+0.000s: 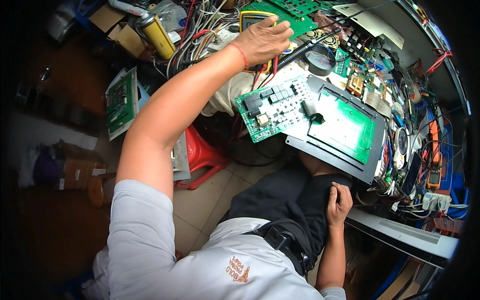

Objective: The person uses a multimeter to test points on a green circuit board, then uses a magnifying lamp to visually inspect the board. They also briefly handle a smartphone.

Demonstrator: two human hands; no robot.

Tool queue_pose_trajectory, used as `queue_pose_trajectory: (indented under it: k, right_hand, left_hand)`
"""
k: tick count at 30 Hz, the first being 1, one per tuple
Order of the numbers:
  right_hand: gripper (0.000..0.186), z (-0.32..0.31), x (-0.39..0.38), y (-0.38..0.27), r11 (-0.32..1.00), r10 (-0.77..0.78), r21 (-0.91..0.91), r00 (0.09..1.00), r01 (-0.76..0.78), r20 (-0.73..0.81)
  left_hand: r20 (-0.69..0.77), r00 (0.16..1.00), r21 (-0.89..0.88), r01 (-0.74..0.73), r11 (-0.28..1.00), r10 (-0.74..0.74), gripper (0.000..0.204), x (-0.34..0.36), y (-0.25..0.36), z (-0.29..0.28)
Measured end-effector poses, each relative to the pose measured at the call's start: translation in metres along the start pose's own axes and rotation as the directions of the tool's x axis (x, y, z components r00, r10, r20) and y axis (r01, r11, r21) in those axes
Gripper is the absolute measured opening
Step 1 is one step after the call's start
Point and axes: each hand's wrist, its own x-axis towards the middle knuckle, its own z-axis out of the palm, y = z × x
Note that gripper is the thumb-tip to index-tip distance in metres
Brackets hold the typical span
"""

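Observation:
My left hand (265,41), a red string round its wrist, lies over a yellow-framed multimeter (250,22). Its bent fingers close on the meter and cover the part below the display; the thumb is hidden. Red and black test leads (274,69) come from under the hand. Nearer me, a green circuit board (274,109) with black relays rests partly on a dark panel (300,145). A brightly lit green board (345,127) is set into that panel. My right hand (339,204) rests on my thigh, fingers curled in, nothing visible in them.
Tangled wires (197,42) and a yellow spray can (157,37) are at the far left. Another green board (280,15) lies behind the meter. Small parts and cables crowd the right side, with an orange tool (434,150). Below stands a red stool (207,155).

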Motion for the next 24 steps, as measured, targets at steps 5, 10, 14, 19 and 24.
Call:
queue_pose_trajectory:
  k: [5, 10, 14, 19, 24]
  right_hand:
    - [0.009, 0.000, 0.000, 0.001, 1.000, -0.012, -0.007, 1.000, 0.012, -0.025]
    - [0.008, -0.003, -0.003, 0.004, 1.000, -0.001, 0.003, 0.999, 0.001, -0.032]
    - [0.008, -0.004, -0.005, 0.006, 1.000, 0.003, 0.007, 0.998, -0.002, -0.055]
    - [0.008, -0.004, -0.004, 0.010, 1.000, -0.012, 0.012, 0.998, 0.013, -0.063]
    - [0.008, -0.004, -0.003, 0.009, 0.999, 0.006, 0.047, 0.999, -0.004, -0.051]
  left_hand:
    - [0.159, 0.984, -0.061, -0.077, 0.995, 0.085, 0.004, 0.038, 0.021, 0.025]
    - [0.259, 0.965, -0.225, 0.014, 0.974, 0.046, 0.019, 0.052, 0.031, 0.032]
    - [0.176, 0.984, -0.236, 0.046, 0.971, -0.004, 0.029, 0.040, 0.026, 0.028]
    - [0.026, 0.962, -0.383, 0.260, 0.886, -0.271, 0.024, 0.013, 0.000, 0.011]
    - [0.025, 0.702, -0.489, 0.629, 0.604, -0.711, 0.027, -0.055, -0.063, -0.009]
